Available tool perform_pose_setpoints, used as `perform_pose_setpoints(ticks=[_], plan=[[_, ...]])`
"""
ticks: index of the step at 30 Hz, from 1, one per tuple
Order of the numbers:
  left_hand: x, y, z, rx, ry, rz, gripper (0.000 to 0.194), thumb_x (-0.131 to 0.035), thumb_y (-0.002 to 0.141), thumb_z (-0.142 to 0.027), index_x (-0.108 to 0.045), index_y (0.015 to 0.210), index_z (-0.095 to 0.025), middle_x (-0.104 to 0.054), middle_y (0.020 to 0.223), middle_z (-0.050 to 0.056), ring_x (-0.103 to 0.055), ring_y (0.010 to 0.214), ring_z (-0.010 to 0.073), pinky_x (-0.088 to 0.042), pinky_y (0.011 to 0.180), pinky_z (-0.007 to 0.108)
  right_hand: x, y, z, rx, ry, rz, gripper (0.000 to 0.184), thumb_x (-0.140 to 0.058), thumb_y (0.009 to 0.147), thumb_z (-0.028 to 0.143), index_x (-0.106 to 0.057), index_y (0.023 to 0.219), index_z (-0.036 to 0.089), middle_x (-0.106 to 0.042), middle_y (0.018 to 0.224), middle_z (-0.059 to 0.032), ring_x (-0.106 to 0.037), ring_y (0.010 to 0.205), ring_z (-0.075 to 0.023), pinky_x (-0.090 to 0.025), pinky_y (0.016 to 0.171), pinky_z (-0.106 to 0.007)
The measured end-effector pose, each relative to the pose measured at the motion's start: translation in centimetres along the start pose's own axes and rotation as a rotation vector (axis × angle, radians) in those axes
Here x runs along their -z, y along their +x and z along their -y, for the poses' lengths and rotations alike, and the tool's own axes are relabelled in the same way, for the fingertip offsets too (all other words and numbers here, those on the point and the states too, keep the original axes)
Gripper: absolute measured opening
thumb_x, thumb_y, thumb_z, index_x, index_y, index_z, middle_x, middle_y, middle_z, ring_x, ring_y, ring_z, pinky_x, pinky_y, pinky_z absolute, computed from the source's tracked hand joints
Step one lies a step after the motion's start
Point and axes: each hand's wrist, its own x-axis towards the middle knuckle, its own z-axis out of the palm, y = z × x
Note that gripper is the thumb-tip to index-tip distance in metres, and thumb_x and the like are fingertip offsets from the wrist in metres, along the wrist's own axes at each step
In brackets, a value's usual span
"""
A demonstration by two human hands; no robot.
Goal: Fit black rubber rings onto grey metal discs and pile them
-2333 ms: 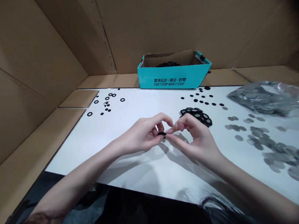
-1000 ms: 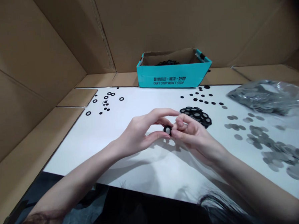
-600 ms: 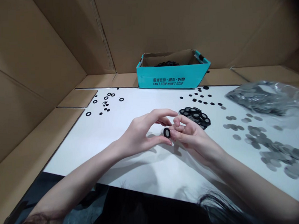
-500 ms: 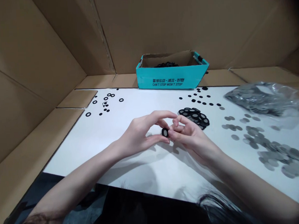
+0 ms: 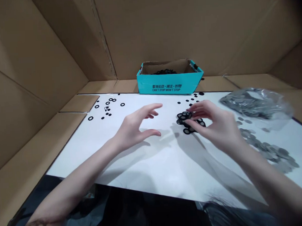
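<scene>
My left hand [image 5: 135, 127] is held above the white table, thumb and fingers spread, with nothing in them. My right hand [image 5: 214, 119] reaches over a small pile of black-rimmed discs with grey centres [image 5: 186, 131]. Its thumb and fingertips are apart at the pile's near left part, with discs showing between them. The hand hides some of the pile, and whether a fingertip touches a disc is hard to make out.
A turquoise box [image 5: 169, 84] with black pieces inside stands at the back. Black rings [image 5: 122, 104] and small black dots lie at left, more dots behind the pile. Loose grey discs [image 5: 274, 152] and a clear plastic bag of grey discs [image 5: 251, 102] lie at right. Cardboard walls surround the table.
Both hands were together around one black-rimmed disc. They have parted: my right hand moved right to the pile, and my left hand drew back slightly left with its fingers spread. The view shifted slightly.
</scene>
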Motion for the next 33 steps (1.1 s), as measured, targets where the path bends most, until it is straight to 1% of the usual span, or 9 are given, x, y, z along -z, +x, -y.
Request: perform_pose_setpoints(ticks=[6,11,14,17,21,23,25,27,33], plan=[[1.8,0.0,0.3,0.172,-0.019,-0.048,0.056,-0.076,0.092,-0.03,-0.053,0.143,-0.027,-0.074,0.112,0.004,-0.074,0.101,0.0174,-0.064,0.096,0.033,2.7,2.4,-3.8,-0.082,-0.384,0.1,0.017,-0.066,0.076,0.027,-0.076,0.089,0.021,-0.079,0.089,-0.0089,-0.075,0.071,-0.0259,-0.058,0.079,-0.043],[2.6,-0.2,0.6,0.213,0.02,-0.061,0.048,-0.069,0.094,-0.03,-0.054,0.14,-0.025,-0.073,0.11,0.004,-0.073,0.099,0.0164,-0.064,0.093,0.032,2.7,2.5,-3.3,-0.179,-0.318,0.156,0.03,-0.064,0.078,0.031,-0.081,0.1,0.02,-0.083,0.106,-0.0131,-0.075,0.078,-0.0269,-0.059,0.084,-0.045],[4.1,-0.5,1.6,0.282,0.061,-0.09,0.048,-0.068,0.092,-0.034,-0.056,0.138,-0.024,-0.073,0.109,0.005,-0.073,0.096,0.0169,-0.064,0.09,0.033,3.8,2.2,-3.1,-0.201,-0.247,0.105,0.038,-0.061,0.082,0.043,-0.08,0.105,0.02,-0.082,0.117,-0.0137,-0.075,0.09,-0.0279,-0.058,0.084,-0.042],[6.5,-0.9,3.5,0.391,0.126,-0.156,0.049,-0.07,0.088,-0.04,-0.059,0.133,-0.021,-0.074,0.106,0.006,-0.073,0.089,0.0174,-0.064,0.086,0.033,5.6,1.7,-4.0,-0.269,-0.193,-0.014,0.044,-0.062,0.08,0.054,-0.079,0.104,0.022,-0.083,0.106,-0.0118,-0.075,0.091,-0.0284,-0.055,0.08,-0.04],[10.5,-1.9,7.0,0.594,0.307,-0.249,0.051,-0.065,0.085,-0.044,-0.062,0.13,-0.018,-0.076,0.103,0.009,-0.073,0.09,0.0214,-0.061,0.085,0.034,7.6,0.6,-5.5,-0.45,-0.26,-0.062,0.051,-0.062,0.074,0.06,-0.078,0.107,0.024,-0.078,0.071,-0.0062,-0.072,0.074,-0.0271,-0.049,0.07,-0.037],[12.7,-2.7,8.5,0.731,0.468,-0.16,0.052,-0.06,0.086,-0.044,-0.061,0.132,-0.019,-0.077,0.114,0.011,-0.073,0.099,0.0242,-0.058,0.092,0.036,8.2,-0.1,-6.0,-0.511,-0.32,-0.05,0.053,-0.06,0.071,0.061,-0.077,0.103,0.023,-0.07,0.054,-0.0038,-0.067,0.067,-0.0266,-0.045,0.067,-0.037],[14.7,-3.6,9.8,0.927,0.683,0.071,0.054,-0.058,0.083,-0.046,-0.063,0.132,-0.023,-0.075,0.122,0.009,-0.072,0.109,0.028,-0.055,0.098,0.038,8.7,-0.9,-6.3,-0.538,-0.339,-0.027,0.056,-0.058,0.068,0.064,-0.077,0.101,0.023,-0.062,0.046,-0.0013,-0.059,0.058,-0.0244,-0.04,0.063,-0.037],[16.4,-4.6,10.7,1.033,0.724,0.188,0.052,-0.066,0.072,-0.046,-0.072,0.117,-0.02,-0.078,0.11,0.013,-0.073,0.105,0.0373,-0.055,0.092,0.045,9.2,-1.5,-6.6,-0.535,-0.336,-0.023,0.058,-0.057,0.067,0.067,-0.076,0.101,0.024,-0.054,0.042,0.0018,-0.05,0.052,-0.0215,-0.036,0.059,-0.035],[17.7,-7.3,12.2,1.098,0.786,0.246,0.047,-0.07,0.062,-0.05,-0.077,0.101,-0.025,-0.079,0.101,0.012,-0.071,0.101,0.0426,-0.053,0.082,0.045,10.2,-2.3,-8.3,-0.518,-0.361,-0.049,0.05,-0.061,0.069,0.067,-0.073,0.094,0.024,-0.042,0.043,0.006,-0.037,0.049,-0.0157,-0.03,0.055,-0.032]])
